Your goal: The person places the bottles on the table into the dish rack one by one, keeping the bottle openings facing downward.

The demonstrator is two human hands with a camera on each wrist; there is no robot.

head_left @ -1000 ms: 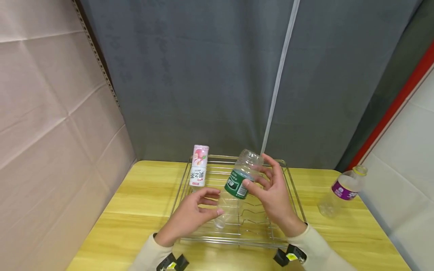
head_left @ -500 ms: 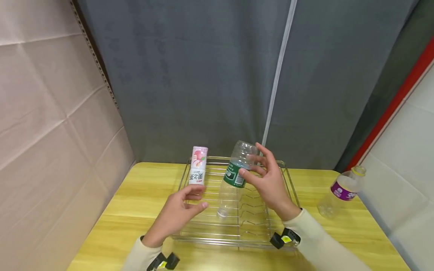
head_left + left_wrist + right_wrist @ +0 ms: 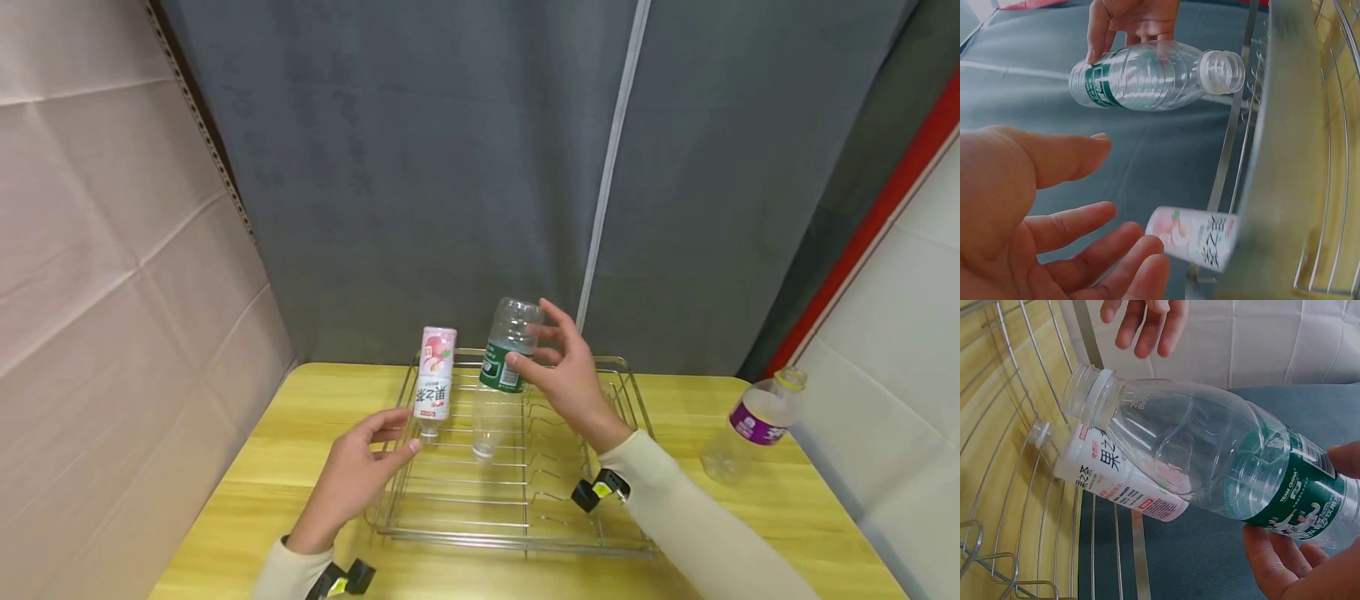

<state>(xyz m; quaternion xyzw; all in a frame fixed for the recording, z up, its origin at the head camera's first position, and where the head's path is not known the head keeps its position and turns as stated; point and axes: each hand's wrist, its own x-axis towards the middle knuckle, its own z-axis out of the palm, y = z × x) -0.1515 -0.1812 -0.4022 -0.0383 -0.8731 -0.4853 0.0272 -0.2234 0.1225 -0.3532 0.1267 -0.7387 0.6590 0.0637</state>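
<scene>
My right hand [image 3: 566, 375] grips a clear plastic bottle with a green label [image 3: 501, 367], thumb on one side and fingers on the other. The bottle is upside down, its uncapped neck pointing down over the wire rack [image 3: 480, 546]; in the right wrist view the open mouth shows close over the wires. To its left, a bottle with a pink and white label [image 3: 433, 375] stands neck-down in the rack. My left hand [image 3: 352, 471] is held at the rack's left side with thumb and fingers apart, near that bottle's neck, holding nothing.
A clear bottle with a purple label [image 3: 757, 423] and yellow neck ring stands upright on the wooden table [image 3: 255, 500], right of the rack. A grey curtain [image 3: 420, 183] hangs behind, with pale cloth walls at left and right.
My right hand has moved the green-labelled bottle left and towards the back, turning it more vertical. My left hand has drawn away to the left from beside it.
</scene>
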